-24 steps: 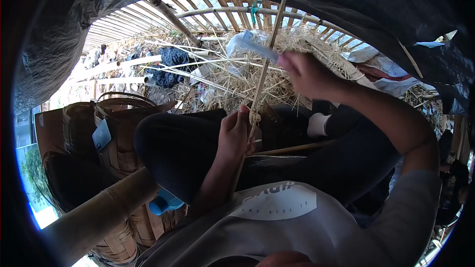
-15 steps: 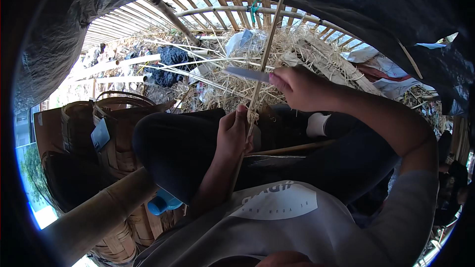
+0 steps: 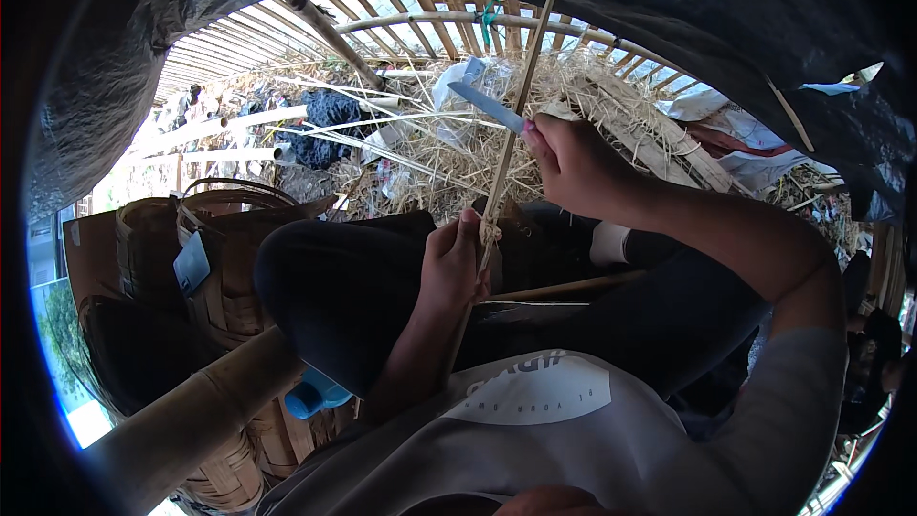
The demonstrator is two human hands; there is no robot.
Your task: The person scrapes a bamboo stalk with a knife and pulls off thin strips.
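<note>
A long, thin bamboo strip (image 3: 529, 67) slants from the top of the view down past my lap. My left hand (image 3: 451, 263) is closed around its lower part, thumb pointing up along it. Beside that thumb a small knot or curl of pale fibre (image 3: 490, 232) sits on the strip. Above and to the right, my right hand (image 3: 578, 162) grips a knife by its handle, mostly hidden in the fingers. The broad, flat knife blade (image 3: 485, 103) points up and left, crossing the strip close to my fingers.
Straw and shavings (image 3: 430, 158) cover the ground ahead, with pale bamboo strips and a dark blue bundle (image 3: 332, 124). A slatted bamboo fence (image 3: 420, 24) stands behind. Woven baskets (image 3: 229, 277), a thick bamboo pole (image 3: 205, 397) and a blue bottle (image 3: 315, 394) are at my left.
The knife has tilted, its tip rising so the blade slopes more steeply. My right hand has shifted slightly, while my left hand keeps its hold on the strip with little movement.
</note>
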